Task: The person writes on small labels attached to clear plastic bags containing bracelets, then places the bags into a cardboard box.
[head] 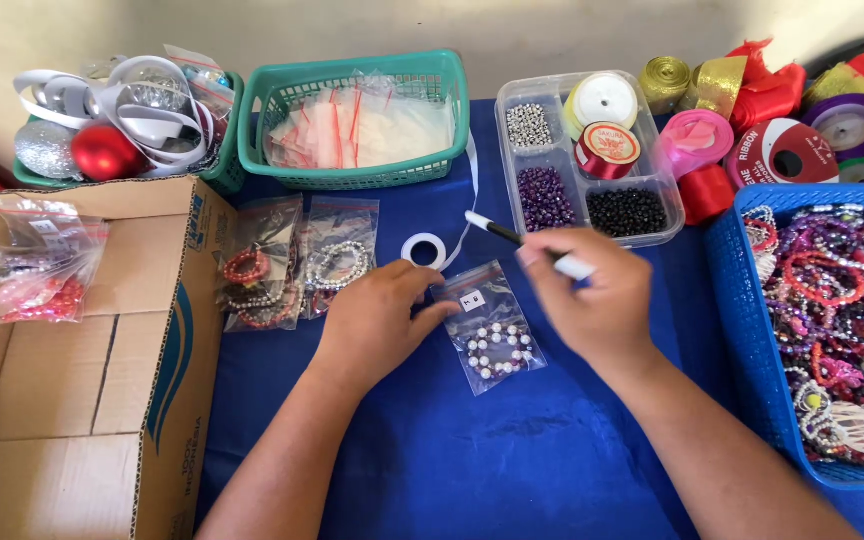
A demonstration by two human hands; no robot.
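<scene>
A small clear zip bag (pixel 492 330) with a white and dark bead bracelet inside lies on the blue tablecloth (pixel 512 450); a small white label sits on its top corner. My left hand (pixel 377 320) presses on the bag's upper left edge. My right hand (pixel 592 295) holds a black and white marker pen (pixel 497 232), its black tip pointing up and left, just above the bag. A small roll of white tape (pixel 424 249) lies behind my left hand.
Open cardboard box (pixel 102 380) at left with bagged bracelets. Bagged bracelets (pixel 292 262) lie beside it. Green basket of empty bags (pixel 352 125) at back, a second basket with ornaments (pixel 112 125), a divided bead tray (pixel 587 160), ribbon spools (pixel 782 110), blue basket of bracelets (pixel 832 330) at right.
</scene>
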